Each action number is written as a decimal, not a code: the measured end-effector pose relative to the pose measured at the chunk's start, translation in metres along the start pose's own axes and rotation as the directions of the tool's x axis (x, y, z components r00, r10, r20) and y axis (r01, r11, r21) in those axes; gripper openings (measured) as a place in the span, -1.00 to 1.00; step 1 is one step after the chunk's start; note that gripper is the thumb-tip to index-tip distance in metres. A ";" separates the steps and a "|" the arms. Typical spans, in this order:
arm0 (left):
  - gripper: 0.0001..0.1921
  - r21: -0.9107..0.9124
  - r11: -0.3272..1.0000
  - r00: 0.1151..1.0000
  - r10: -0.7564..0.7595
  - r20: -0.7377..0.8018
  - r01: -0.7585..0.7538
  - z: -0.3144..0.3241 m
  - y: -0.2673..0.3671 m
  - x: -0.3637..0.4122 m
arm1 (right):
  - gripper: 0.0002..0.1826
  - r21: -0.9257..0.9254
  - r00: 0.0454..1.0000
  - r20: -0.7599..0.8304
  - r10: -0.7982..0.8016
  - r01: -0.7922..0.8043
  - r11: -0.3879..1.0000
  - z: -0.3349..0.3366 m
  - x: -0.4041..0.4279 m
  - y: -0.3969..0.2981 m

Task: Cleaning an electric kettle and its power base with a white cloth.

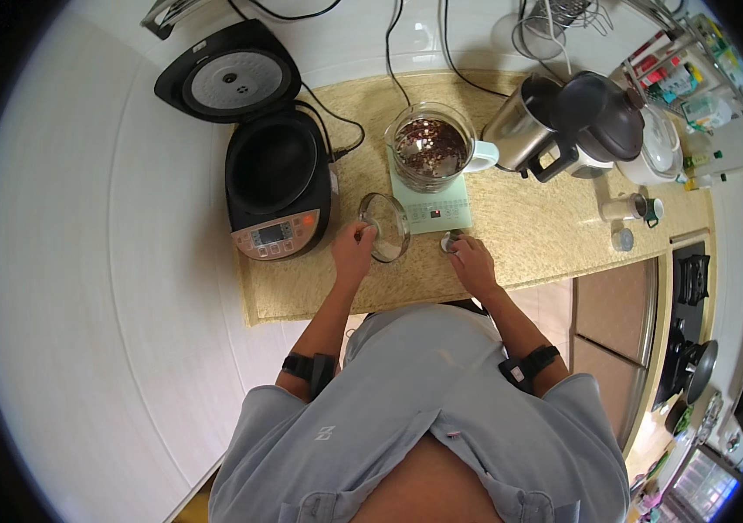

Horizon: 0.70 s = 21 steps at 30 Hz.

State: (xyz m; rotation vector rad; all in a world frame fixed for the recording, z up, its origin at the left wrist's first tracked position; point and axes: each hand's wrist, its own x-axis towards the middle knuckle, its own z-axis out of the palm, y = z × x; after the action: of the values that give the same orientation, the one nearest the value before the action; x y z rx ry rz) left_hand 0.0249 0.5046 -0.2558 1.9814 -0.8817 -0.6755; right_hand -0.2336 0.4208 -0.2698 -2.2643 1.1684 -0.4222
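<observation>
My left hand [353,252] grips the knob of a round glass lid [392,225], which is tilted on edge above the counter. In my right hand [474,263] is a small round metallic piece, perhaps a cap [448,240], partly covered by my fingers and close to the counter. Just beyond both hands, a glass kettle [433,176] with a white handle [484,155] stands upright on a pale green electric base [436,214]. It is uncovered and holds liquid with dark red and pale pieces in it. A small red light shows on the base.
A rice cooker [273,163] with its lid raised is at the left. Rightward are a steel soymilk-maker jug [518,124] with a dark top [597,118], a white lidded pot [653,147], a small jar [623,206] and a clear cup [622,239]. Power cords hang along the wall.
</observation>
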 end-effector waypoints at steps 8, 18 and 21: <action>-0.81 0.258 0.936 0.971 0.232 0.062 -0.240 0.020 -0.012 0.036 | -0.84 -0.024 0.994 -0.109 -0.014 0.012 1.000 -0.006 -0.006 0.001; -0.82 0.326 0.889 0.946 0.316 0.075 -0.323 0.006 0.000 0.015 | -0.77 -0.122 1.000 -0.015 0.027 -0.029 0.992 -0.005 -0.004 0.004; -0.84 0.200 0.959 0.977 0.179 0.119 -0.200 -0.006 0.011 -0.002 | -0.71 -0.158 0.995 0.065 0.078 -0.067 0.985 -0.005 0.003 0.003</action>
State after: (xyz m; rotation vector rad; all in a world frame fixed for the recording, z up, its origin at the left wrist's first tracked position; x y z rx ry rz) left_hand 0.0246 0.5049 -0.2431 2.0278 -1.2308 -0.5941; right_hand -0.2368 0.4153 -0.2673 -2.3394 1.2822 -0.2266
